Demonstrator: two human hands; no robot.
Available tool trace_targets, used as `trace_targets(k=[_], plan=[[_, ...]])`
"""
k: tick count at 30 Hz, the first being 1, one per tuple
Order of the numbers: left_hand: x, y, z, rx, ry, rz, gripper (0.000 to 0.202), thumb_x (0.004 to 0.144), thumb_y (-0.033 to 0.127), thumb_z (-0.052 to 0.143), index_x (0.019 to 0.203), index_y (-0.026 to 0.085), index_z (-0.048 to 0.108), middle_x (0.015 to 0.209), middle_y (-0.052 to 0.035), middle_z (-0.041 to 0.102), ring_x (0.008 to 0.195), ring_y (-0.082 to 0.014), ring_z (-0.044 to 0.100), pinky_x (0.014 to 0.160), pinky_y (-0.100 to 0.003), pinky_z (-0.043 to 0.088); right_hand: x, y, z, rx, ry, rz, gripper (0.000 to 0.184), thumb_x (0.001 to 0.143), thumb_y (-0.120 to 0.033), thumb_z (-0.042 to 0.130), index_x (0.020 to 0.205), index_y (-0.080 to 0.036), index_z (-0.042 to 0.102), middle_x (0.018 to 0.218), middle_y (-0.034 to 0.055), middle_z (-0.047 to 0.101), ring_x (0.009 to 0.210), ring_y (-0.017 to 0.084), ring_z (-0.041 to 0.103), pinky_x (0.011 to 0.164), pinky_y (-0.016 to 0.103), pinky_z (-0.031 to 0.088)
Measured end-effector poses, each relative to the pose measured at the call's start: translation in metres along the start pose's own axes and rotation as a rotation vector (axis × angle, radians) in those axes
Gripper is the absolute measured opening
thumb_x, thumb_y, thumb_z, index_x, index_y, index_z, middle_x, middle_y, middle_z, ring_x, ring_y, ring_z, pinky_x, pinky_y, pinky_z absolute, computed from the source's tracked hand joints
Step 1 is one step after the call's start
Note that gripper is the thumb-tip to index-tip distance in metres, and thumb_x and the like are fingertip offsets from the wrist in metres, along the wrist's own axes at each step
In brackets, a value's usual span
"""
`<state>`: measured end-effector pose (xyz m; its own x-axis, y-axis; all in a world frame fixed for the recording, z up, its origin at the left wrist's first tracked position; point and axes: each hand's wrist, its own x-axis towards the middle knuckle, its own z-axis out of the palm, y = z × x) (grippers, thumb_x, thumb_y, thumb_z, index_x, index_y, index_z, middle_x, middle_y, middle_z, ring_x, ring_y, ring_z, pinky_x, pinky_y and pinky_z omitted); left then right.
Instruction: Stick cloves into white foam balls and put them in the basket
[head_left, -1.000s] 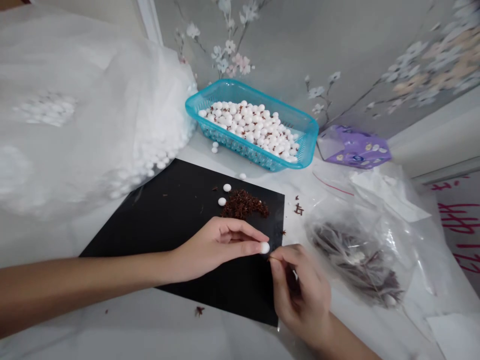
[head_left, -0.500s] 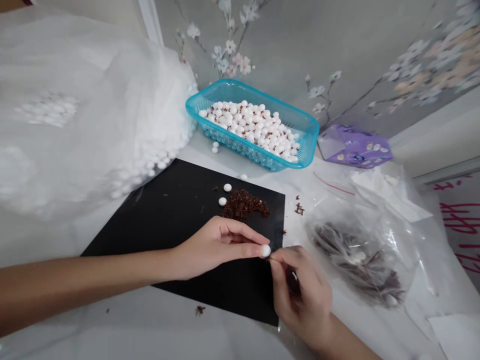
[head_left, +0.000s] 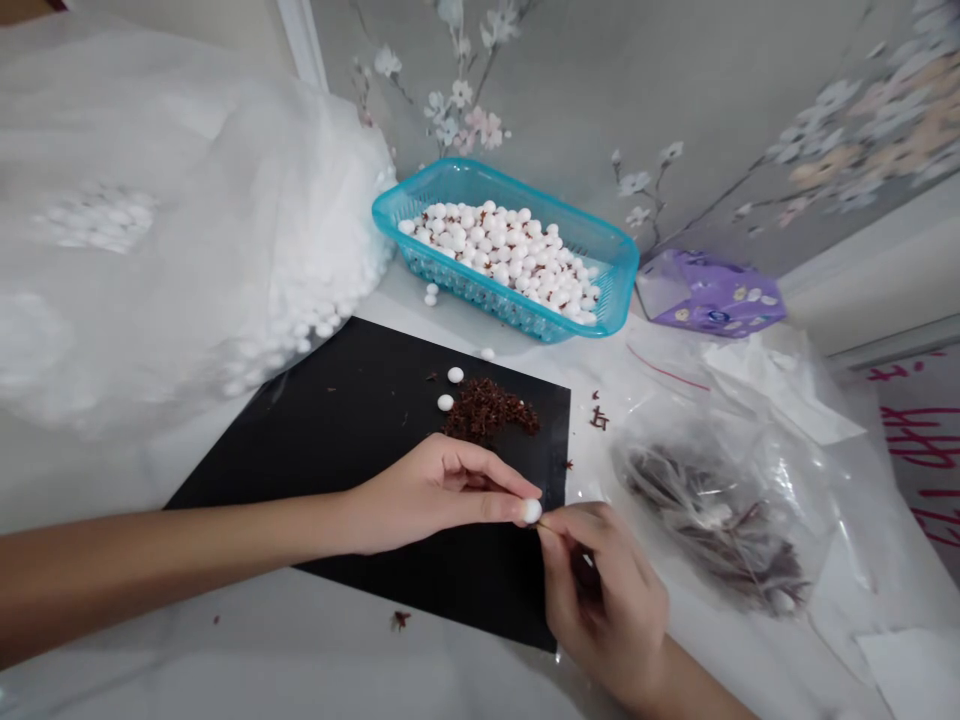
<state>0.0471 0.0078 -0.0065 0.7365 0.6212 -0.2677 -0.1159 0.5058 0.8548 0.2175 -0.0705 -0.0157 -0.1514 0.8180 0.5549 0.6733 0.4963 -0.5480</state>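
Note:
My left hand (head_left: 439, 495) pinches a small white bead (head_left: 531, 511) between thumb and forefinger, over the near right part of a black sheet (head_left: 352, 420). My right hand (head_left: 604, 595) is closed in a pinch on a thin brown stem (head_left: 546, 526) whose tip touches the bead. A pile of small reddish-brown bits (head_left: 487, 408) lies on the sheet just beyond my left hand, with two loose white beads (head_left: 450, 388) beside it.
A turquoise basket (head_left: 611, 265) of white beads stands at the back. A big translucent bag of beads (head_left: 150, 230) fills the left. At the right lie a clear bag of brown stems (head_left: 712, 520), a purple packet (head_left: 709, 292) and white paper (head_left: 780, 395).
Both hands have drifted slightly down and toward me, and the bead and the stem tip have closed together; nothing else has moved.

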Motion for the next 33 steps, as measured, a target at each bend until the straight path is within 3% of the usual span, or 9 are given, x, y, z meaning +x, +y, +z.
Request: trace_targets(k=[8,11,18,27,33], plan=[[0.001,0.003,0.000,0.012,-0.012,-0.026,0.016,0.076,0.019,0.068,0.091,0.018,0.072,0.087,-0.0012,0.073,0.084,-0.0115,0.067,0.083,-0.021,0.050,0.000,0.002,-0.002,0.074,0.022,-0.015,0.023,0.079,-0.001,0.051,0.095,-0.018,0.054,0.071,0.0021,0.058,0.061,0.012,0.057,0.049,0.021,0.047],[0.002,0.006,0.001,0.031,-0.015,-0.042,0.015,0.076,0.019,0.067,0.091,0.018,0.072,0.089,-0.0015,0.073,0.087,-0.0128,0.066,0.085,-0.023,0.049,0.001,0.004,-0.003,0.152,0.029,0.024,0.029,0.077,-0.004,0.056,0.104,-0.015,0.053,0.073,0.0030,0.055,0.056,0.012,0.051,0.047,0.024,0.045],[0.001,0.007,0.003,-0.035,0.016,-0.052,0.012,0.073,0.015,0.069,0.085,0.016,0.072,0.087,-0.0019,0.073,0.086,-0.0144,0.067,0.088,-0.027,0.048,0.006,0.002,-0.005,0.117,0.023,-0.012,0.038,0.077,-0.003,0.060,0.113,-0.016,0.056,0.079,0.0039,0.059,0.054,0.009,0.051,0.049,0.023,0.050],[0.000,0.006,-0.002,0.075,-0.084,0.003,0.015,0.076,0.017,0.067,0.090,0.018,0.073,0.096,-0.0029,0.072,0.094,-0.0159,0.065,0.086,-0.024,0.049,0.008,0.004,-0.005,0.201,0.013,-0.031,0.032,0.076,0.000,0.061,0.103,-0.016,0.061,0.079,0.0045,0.062,0.062,0.011,0.060,0.051,0.021,0.052],[0.000,0.010,-0.004,0.124,-0.107,-0.045,0.018,0.077,0.020,0.067,0.094,0.018,0.072,0.098,-0.0030,0.072,0.097,-0.0177,0.065,0.088,-0.027,0.049,0.011,0.004,-0.005,0.232,0.029,-0.027,0.026,0.075,0.000,0.063,0.094,-0.017,0.063,0.078,0.0037,0.063,0.064,0.012,0.063,0.054,0.022,0.053]])
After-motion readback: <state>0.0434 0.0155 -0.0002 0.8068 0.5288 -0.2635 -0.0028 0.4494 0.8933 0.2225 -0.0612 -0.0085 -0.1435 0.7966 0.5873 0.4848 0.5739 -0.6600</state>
